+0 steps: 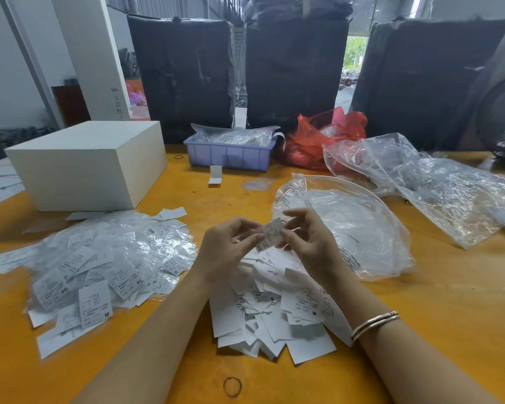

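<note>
My left hand (226, 250) and my right hand (309, 239) meet above the middle of the orange table (420, 316). Together they pinch a small white printed size label (270, 233), which tilts up to the right between my fingertips. Under my hands lies a loose pile of white labels (274, 310) marked S and M. A larger heap of labels in small clear sleeves (99, 266) spreads out to the left, with XS, XL and M showing.
A white box (91, 164) stands at the back left. A purple tray (231, 154) of bagged items sits at the back, beside a red plastic bag (318, 135). Crumpled clear bags (362, 225) lie at the right. A rubber band (232, 386) lies near the front edge.
</note>
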Tool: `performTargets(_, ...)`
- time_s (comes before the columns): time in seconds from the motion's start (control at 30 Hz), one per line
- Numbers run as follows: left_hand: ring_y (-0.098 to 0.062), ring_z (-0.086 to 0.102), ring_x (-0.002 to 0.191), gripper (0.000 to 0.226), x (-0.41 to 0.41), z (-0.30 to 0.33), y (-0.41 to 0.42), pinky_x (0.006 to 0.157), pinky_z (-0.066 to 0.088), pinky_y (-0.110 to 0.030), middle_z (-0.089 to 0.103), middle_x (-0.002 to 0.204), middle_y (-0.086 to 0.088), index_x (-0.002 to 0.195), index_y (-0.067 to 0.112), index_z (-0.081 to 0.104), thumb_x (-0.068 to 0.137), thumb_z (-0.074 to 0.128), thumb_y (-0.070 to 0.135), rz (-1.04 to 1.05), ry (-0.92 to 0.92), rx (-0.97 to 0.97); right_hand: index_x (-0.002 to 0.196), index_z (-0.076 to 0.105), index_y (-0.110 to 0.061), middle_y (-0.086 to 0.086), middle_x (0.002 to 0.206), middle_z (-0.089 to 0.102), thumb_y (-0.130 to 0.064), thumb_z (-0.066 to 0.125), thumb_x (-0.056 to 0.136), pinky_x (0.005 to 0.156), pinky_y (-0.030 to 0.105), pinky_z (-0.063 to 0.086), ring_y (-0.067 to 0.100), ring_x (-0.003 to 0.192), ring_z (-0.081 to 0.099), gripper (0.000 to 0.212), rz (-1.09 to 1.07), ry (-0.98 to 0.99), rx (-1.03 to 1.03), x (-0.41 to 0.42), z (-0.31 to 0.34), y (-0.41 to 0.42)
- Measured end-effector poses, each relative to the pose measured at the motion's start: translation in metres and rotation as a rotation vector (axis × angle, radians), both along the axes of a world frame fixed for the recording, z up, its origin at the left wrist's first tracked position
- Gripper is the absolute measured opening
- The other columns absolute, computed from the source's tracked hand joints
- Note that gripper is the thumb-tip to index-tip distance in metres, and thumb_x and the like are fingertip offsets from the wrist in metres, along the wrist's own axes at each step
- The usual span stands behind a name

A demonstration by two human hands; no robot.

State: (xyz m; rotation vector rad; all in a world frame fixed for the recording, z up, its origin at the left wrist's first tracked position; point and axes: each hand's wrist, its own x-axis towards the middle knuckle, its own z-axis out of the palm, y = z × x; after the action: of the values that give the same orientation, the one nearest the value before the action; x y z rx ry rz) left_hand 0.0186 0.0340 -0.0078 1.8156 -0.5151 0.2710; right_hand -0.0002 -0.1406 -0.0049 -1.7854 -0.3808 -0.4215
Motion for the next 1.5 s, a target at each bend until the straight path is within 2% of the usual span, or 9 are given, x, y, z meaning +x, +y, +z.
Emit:
performTargets(0.23, 0.0, 0.064, 0.075, 0.022, 0.0, -0.001, 0.0, 0.067, 0.05, -0.014, 0.068, 0.077, 0.018, 0.083, 0.036, 0.064, 0.077, 0.076, 0.018, 0.013, -0.018, 0.107, 0.087, 0.058, -0.01, 0.009, 0.081, 0.065, 0.004, 0.061, 0.085, 0.064, 0.02, 0.053, 0.008, 0.069, 0.064, 0.014, 0.003, 0.051, 0.172, -0.002, -0.002, 0.009)
performTargets(0.5, 0.0, 0.067, 0.083, 0.016, -0.001, 0.001, -0.001, 0.068, 0.05, -0.013, 0.071, 0.082, 0.013, 0.087, 0.027, 0.067, 0.076, 0.076, 0.02, -0.012, 0.085, -0.02, 0.09, 0.067, -0.014, -0.001, 0.082, 0.069, 0.0, 0.065, 0.083, 0.073, 0.018, 0.053, 0.006, 0.077, 0.066, 0.015, 0.0, -0.009, 0.023, -0.002, -0.007, 0.016)
performTargets(0.7, -0.008, 0.068, 0.087, 0.024, 0.0, 0.0, 0.001, 0.071, 0.051, -0.016, 0.073, 0.087, 0.004, 0.091, 0.02, 0.068, 0.07, 0.075, 0.028, -0.034, 0.172, -0.093, 0.094, 0.068, -0.016, 0.001, 0.095, 0.067, -0.006, 0.051, 0.093, 0.082, 0.022, 0.047, 0.008, 0.09, 0.061, 0.02, 0.185, 0.202, 0.009, -0.003, -0.002, 0.009)
performTargets(0.83, -0.001, 0.063, 0.072, 0.013, 0.004, 0.001, 0.005, 0.06, 0.049, -0.013, 0.068, 0.083, 0.005, 0.085, 0.023, 0.065, 0.084, 0.068, 0.011, 0.081, 0.129, -0.077, 0.103, 0.063, -0.015, -0.004, 0.095, 0.064, -0.004, 0.047, 0.094, 0.077, 0.027, 0.052, 0.02, 0.085, 0.062, 0.022, -0.023, -0.009, -0.094, -0.003, 0.008, -0.001)
performTargets(0.93, -0.001, 0.057, 0.068, 0.013, 0.007, 0.004, 0.015, 0.056, 0.044, -0.008, 0.061, 0.082, 0.01, 0.084, 0.022, 0.058, 0.088, 0.063, 0.011, 0.287, -0.036, 0.059, 0.101, 0.065, -0.007, -0.003, 0.085, 0.064, 0.0, 0.047, 0.091, 0.064, 0.029, 0.051, 0.025, 0.075, 0.061, 0.022, -0.393, -0.231, -0.1, 0.005, 0.015, -0.021)
performTargets(1.03, -0.009, 0.054, 0.071, 0.003, 0.01, 0.004, 0.024, 0.059, 0.04, -0.016, 0.059, 0.083, 0.005, 0.092, 0.014, 0.059, 0.09, 0.059, 0.011, 0.478, -0.107, 0.174, 0.104, 0.068, -0.007, 0.007, 0.103, 0.069, -0.003, 0.048, 0.091, 0.087, 0.028, 0.044, 0.024, 0.098, 0.06, 0.025, -0.667, -0.123, -0.335, 0.017, 0.004, -0.053)
performTargets(1.27, -0.021, 0.05, 0.084, 0.029, 0.015, -0.001, 0.05, 0.084, 0.026, -0.038, 0.064, 0.093, -0.005, 0.12, 0.024, 0.05, 0.092, 0.048, 0.016, 0.841, 0.074, 0.731, 0.113, 0.064, -0.018, 0.006, 0.108, 0.061, -0.023, 0.041, 0.094, 0.082, 0.037, 0.038, 0.028, 0.101, 0.052, 0.03, -0.648, 0.206, -1.019, 0.035, -0.015, -0.061)
performTargets(1.37, -0.027, 0.049, 0.103, 0.04, 0.015, -0.004, 0.052, 0.084, 0.028, -0.04, 0.059, 0.113, -0.008, 0.128, 0.024, 0.05, 0.089, 0.055, 0.018, 0.9, 0.049, 0.915, 0.104, 0.069, -0.021, 0.003, 0.102, 0.061, -0.025, 0.045, 0.094, 0.082, 0.035, 0.037, 0.025, 0.099, 0.052, 0.026, -0.695, 0.172, -1.032, 0.037, -0.014, -0.059)
performTargets(1.5, -0.03, 0.048, 0.111, 0.028, 0.013, -0.004, 0.038, 0.086, 0.029, -0.041, 0.06, 0.116, -0.008, 0.115, 0.02, 0.063, 0.088, 0.059, 0.02, 0.751, -0.174, 0.768, 0.096, 0.069, -0.021, 0.001, 0.098, 0.062, -0.025, 0.056, 0.089, 0.081, 0.034, 0.032, 0.023, 0.097, 0.053, 0.015, -0.741, 0.113, -0.89, 0.034, -0.013, -0.056)
